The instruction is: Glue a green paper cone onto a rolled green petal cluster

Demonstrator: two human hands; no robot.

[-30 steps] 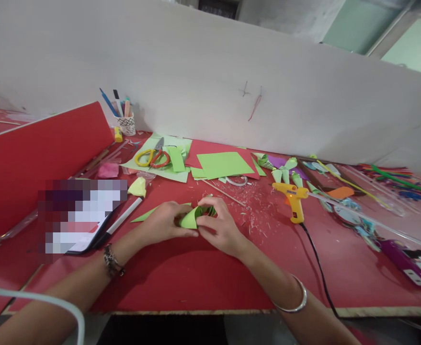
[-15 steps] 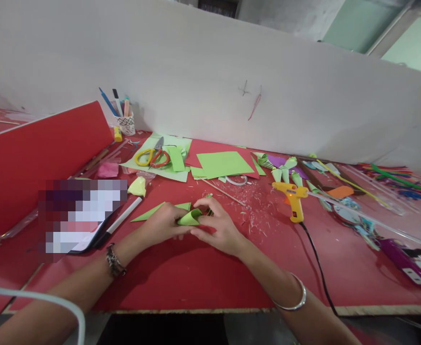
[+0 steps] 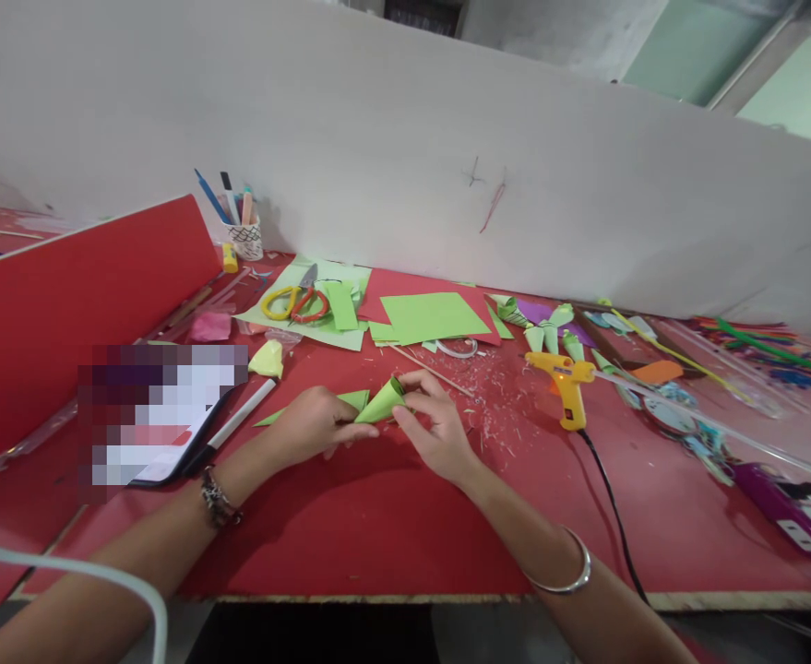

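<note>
Both my hands meet over the red table top point(image 3: 377, 526), closed on a rolled green paper cone point(image 3: 379, 405). My left hand point(image 3: 316, 424) pinches its narrow lower end and my right hand point(image 3: 434, 427) grips the wide end, which points up and to the right. A flat green paper triangle point(image 3: 287, 412) lies on the table just behind my left hand. A bracelet is on my left wrist and a metal bangle on my right forearm.
A yellow glue gun point(image 3: 564, 381) with a black cord lies right of my hands. Scissors point(image 3: 294, 302) and green paper sheets point(image 3: 431, 316) lie behind. A phone point(image 3: 162, 420) and a white pen point(image 3: 239, 417) are at left, a pen cup point(image 3: 243, 235) by the white wall.
The green paper has been rolled tighter into a pointed cone and tilted up to the right. Both hands stayed in place on it, and the view shifted slightly.
</note>
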